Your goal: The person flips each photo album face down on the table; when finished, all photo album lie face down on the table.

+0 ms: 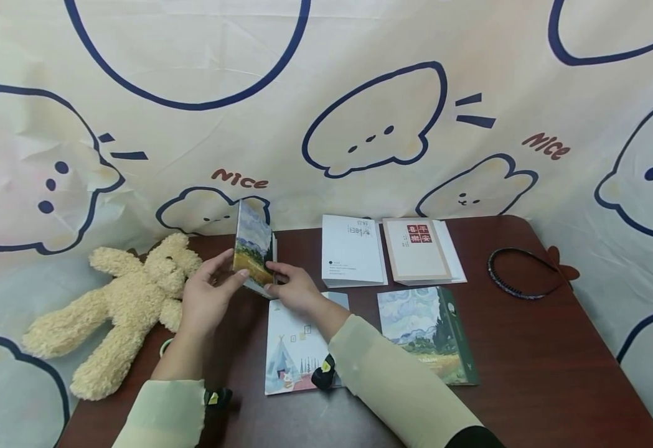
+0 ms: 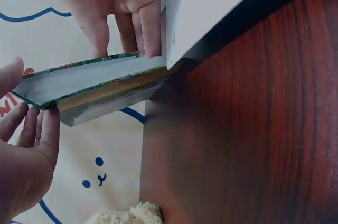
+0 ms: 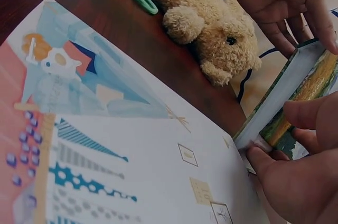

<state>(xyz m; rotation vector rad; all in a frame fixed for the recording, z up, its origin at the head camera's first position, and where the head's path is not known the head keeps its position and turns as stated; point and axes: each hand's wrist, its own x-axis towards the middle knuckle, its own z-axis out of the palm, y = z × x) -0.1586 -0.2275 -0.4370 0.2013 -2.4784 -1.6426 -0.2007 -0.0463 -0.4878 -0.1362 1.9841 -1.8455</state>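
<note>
A small hardcover book [image 1: 252, 242] with a painted landscape on its cover is held up near the table's back edge. My left hand [image 1: 207, 292] grips its left side, thumb on the front cover. At the lower right edge, my right hand [image 1: 298, 289] pinches it between thumb and fingers. Pale page edges show between the green-edged covers of the book [image 2: 90, 78] in the left wrist view. Under my right forearm lies a white book [image 1: 292, 348] with a tent drawing, partly hidden by that arm. In the right wrist view, bunting decorates this white book [image 3: 142, 145].
A plush bear [image 1: 136, 305] lies at the left, with a green ring [image 3: 145, 2] beside it. Two pale booklets, one white [image 1: 353, 249] and one with red characters [image 1: 418, 255], lie at the back. Nearer is a landscape-covered book [image 1: 416, 330]. A dark headband [image 1: 519, 292] lies right.
</note>
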